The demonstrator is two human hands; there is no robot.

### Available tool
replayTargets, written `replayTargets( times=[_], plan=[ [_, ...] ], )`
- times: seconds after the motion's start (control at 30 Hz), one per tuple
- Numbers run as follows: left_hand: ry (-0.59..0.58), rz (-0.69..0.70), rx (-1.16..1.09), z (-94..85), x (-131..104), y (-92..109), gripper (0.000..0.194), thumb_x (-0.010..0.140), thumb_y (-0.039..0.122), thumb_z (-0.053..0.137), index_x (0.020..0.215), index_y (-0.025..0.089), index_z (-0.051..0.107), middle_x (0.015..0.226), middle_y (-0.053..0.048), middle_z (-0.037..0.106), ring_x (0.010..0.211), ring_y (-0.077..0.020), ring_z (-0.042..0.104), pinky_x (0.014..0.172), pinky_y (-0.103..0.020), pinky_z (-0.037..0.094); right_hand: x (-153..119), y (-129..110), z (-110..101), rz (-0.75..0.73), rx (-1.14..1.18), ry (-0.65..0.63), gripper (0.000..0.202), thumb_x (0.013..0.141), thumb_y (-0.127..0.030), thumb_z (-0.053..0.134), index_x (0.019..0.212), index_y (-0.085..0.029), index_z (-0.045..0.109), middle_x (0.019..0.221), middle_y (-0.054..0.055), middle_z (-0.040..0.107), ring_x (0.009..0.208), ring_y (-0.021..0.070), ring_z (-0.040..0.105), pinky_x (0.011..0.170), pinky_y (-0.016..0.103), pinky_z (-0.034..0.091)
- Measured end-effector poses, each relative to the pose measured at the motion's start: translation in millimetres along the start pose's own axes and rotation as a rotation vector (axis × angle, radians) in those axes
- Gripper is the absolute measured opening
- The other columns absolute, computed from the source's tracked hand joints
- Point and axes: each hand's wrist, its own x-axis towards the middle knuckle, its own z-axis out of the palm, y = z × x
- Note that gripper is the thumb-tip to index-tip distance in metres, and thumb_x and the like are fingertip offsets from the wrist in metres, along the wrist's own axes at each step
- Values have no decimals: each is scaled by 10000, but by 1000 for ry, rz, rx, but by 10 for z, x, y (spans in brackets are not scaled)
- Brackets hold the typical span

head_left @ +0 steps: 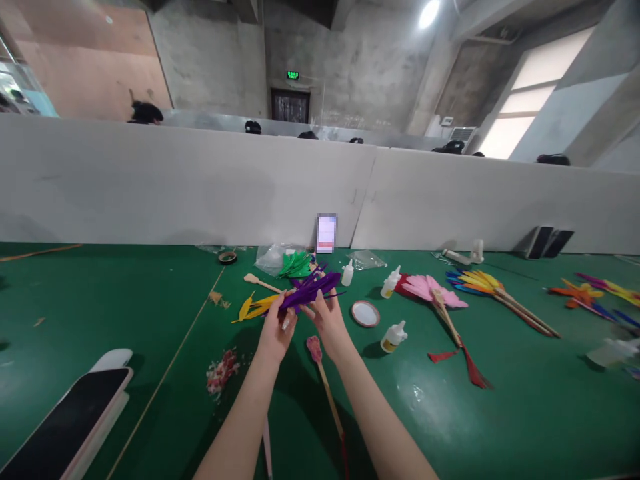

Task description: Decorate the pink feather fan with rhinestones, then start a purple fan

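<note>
A bunch of purple feathers is held up over the green table between my two hands. My left hand is closed round its left end. The fingers of my right hand pinch it from below, near its right end. Yellow feathers lie just left of the bunch, and green feathers behind it. Between my forearms rests a wooden stick with a pinkish-red pad at its top. A second pale stick lies partly hidden behind the purple feathers.
White glue bottles and a round lid stand to the right. Beyond lie a pink feather fan and a yellow-blue one. Reddish scraps are at left. A phone leans on the white partition.
</note>
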Motion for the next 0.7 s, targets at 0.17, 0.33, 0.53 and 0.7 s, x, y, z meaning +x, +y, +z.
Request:
replayTargets(
  times=[0.17,0.33,0.53,0.7],
  plan=[
    [-13,-116,-5,26,-26,-112,202,865,189,440,788,89,598,431,55,447,263,-6,276,262,-120,197,29,-68,-153,-61,-33,77,430,700,-448,682,1024,-256,476,1102,53,586,977,193,618,810,314,520],
    [-57,-217,5,71,-54,-229,298,898,303,426,819,80,607,475,26,487,293,-10,318,283,-125,239,74,-112,-322,-30,-61,154,432,747,-525,594,1048,-247,457,1089,81,601,932,232,642,666,326,546],
    [-109,-91,283,-26,0,-309,331,668,237,734,961,140,615,473,58,505,327,-18,368,335,-131,269,96,-155,-439,4,-140,391,501,723,-571,589,1099,-265,462,1077,64,590,952,224,621,545,267,532],
    [50,13,293,-56,52,-269,309,637,348,748,843,160,614,365,92,406,305,-20,299,333,-146,217,88,-209,-463,36,-176,423,465,736,-643,517,988,-254,478,840,17,614,706,172,640,451,238,490]
  ],
)
